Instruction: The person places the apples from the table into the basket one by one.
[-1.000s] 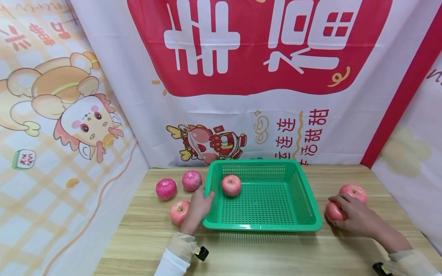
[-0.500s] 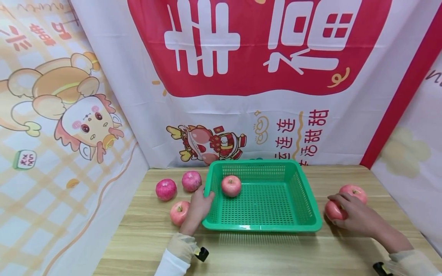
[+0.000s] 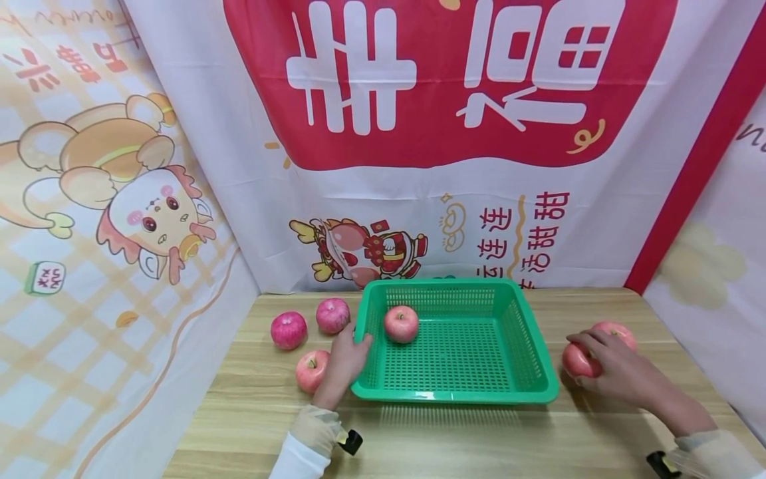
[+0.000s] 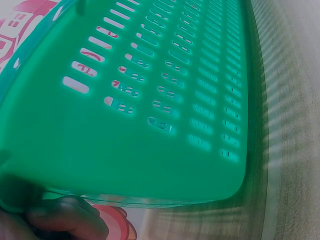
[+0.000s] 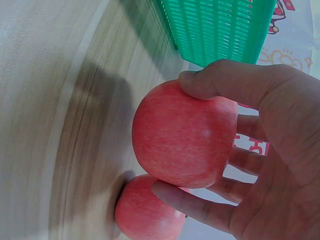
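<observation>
In the head view, my left hand (image 3: 349,359) grips the left rim of a green plastic basket (image 3: 455,396), thumb over the edge. The left wrist view shows its curled fingers (image 4: 70,217) at the perforated basket wall (image 4: 125,165). My right hand (image 3: 619,372) holds a pinkish-red apple (image 3: 578,362) to the right of the basket, thumb on one side and fingers on the other. In the right wrist view this apple (image 5: 185,135) overlaps a second apple (image 5: 145,212), which sits on the table behind it. Inside the basket, one apple (image 3: 401,324) lies near the left wall.
Beside my left wrist lies another apple (image 3: 312,371). Two streaked magenta round things, a front one (image 3: 288,330) and a back one (image 3: 332,315), sit left of the basket. The wood-grain table (image 3: 455,446) ends at a printed cloth backdrop (image 3: 455,179).
My right hand and its apple have shifted very slightly left and up. The left hand keeps its grip on the basket, which has not moved.
</observation>
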{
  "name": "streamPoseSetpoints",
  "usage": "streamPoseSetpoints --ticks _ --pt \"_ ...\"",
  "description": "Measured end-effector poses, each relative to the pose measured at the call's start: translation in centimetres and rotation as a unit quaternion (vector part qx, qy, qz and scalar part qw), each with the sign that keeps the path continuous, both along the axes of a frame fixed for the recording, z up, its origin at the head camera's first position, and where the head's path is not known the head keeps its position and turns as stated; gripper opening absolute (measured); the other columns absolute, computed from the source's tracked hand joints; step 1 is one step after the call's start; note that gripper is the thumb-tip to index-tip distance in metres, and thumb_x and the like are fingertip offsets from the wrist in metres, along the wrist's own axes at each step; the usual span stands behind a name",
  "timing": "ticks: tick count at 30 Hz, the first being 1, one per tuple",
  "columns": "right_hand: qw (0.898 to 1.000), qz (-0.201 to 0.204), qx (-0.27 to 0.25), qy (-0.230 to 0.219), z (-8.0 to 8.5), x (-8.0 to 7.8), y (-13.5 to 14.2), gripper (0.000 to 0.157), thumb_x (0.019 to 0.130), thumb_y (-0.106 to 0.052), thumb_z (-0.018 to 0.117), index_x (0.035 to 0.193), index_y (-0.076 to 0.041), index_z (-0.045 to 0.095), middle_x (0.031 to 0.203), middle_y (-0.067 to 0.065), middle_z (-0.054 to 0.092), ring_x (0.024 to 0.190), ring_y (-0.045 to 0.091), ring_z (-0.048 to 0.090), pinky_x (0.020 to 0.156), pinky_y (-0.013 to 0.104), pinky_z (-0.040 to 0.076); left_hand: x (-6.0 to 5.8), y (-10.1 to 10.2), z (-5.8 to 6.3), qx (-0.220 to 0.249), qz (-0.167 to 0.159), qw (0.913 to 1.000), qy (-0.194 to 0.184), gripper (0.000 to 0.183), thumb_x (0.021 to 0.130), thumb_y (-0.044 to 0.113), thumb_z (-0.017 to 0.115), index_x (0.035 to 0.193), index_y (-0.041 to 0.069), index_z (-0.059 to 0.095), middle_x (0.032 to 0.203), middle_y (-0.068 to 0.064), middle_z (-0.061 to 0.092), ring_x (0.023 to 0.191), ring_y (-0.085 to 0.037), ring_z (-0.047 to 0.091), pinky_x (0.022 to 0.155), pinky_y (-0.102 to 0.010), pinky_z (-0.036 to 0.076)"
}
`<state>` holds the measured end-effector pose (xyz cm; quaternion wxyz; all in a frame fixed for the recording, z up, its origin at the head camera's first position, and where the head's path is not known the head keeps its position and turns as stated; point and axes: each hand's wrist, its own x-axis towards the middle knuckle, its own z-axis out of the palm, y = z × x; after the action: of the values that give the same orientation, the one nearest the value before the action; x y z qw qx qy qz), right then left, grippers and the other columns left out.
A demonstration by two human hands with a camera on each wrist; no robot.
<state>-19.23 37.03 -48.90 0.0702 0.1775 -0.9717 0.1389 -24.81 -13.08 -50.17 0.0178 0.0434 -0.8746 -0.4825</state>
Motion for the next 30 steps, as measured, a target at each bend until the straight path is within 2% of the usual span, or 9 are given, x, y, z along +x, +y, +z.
streamPoseSetpoints --ticks 6,15,19,25,30 --pt "1.000 -0.008 -0.001 -0.017 0.6 0.0 -0.4 0.075 0.072 -0.032 0.096 0.136 -0.006 0.065 0.135 0.025 0.063 0.119 0.046 0.059 0.083 0.067 0.059 0.0 0.0 0.0 0.000 0.000 1.0000 0.004 0.043 0.106 0.019 0.059 0.144 -0.001 0.058 0.128 -0.022 0.070 0.108 -0.029 0.069 0.093 -0.052 0.060" --pt "1.000 0.013 -0.001 0.012 1.0 -0.1 -0.6 0.075 0.070 -0.029 0.097 0.134 -0.005 0.066 0.133 0.026 0.064 0.115 0.046 0.062 0.081 0.064 0.060 0.0 0.0 0.0 0.000 0.002 1.0000 0.001 0.044 0.106 0.019 0.060 0.145 -0.001 0.057 0.129 -0.022 0.070 0.108 -0.029 0.069 0.094 -0.052 0.060" --pt "1.000 0.014 0.004 0.017 1.5 -0.2 -0.7 0.074 0.070 -0.029 0.097 0.134 -0.005 0.067 0.133 0.025 0.065 0.117 0.047 0.061 0.083 0.065 0.060 -0.1 0.1 0.1 -0.002 0.002 1.0000 0.004 0.043 0.105 0.019 0.060 0.144 -0.002 0.058 0.127 -0.022 0.071 0.107 -0.029 0.069 0.093 -0.052 0.060" --pt "1.000 0.008 0.003 0.021 2.0 -0.2 -0.8 0.077 0.068 -0.029 0.100 0.133 -0.006 0.067 0.132 0.026 0.064 0.118 0.048 0.060 0.079 0.062 0.062 0.0 0.1 0.3 0.000 0.002 1.0000 0.004 0.044 0.106 0.019 0.060 0.145 -0.001 0.058 0.129 -0.023 0.071 0.110 -0.029 0.070 0.095 -0.052 0.060" --pt "0.999 0.015 -0.003 0.038 2.3 -0.2 -1.0 0.076 0.067 -0.026 0.100 0.132 -0.006 0.067 0.131 0.024 0.065 0.114 0.046 0.061 0.076 0.059 0.062 0.0 0.0 0.1 -0.002 -0.002 0.9999 0.014 0.040 0.105 0.016 0.061 0.141 -0.002 0.060 0.123 -0.023 0.072 0.105 -0.029 0.071 0.091 -0.051 0.061"
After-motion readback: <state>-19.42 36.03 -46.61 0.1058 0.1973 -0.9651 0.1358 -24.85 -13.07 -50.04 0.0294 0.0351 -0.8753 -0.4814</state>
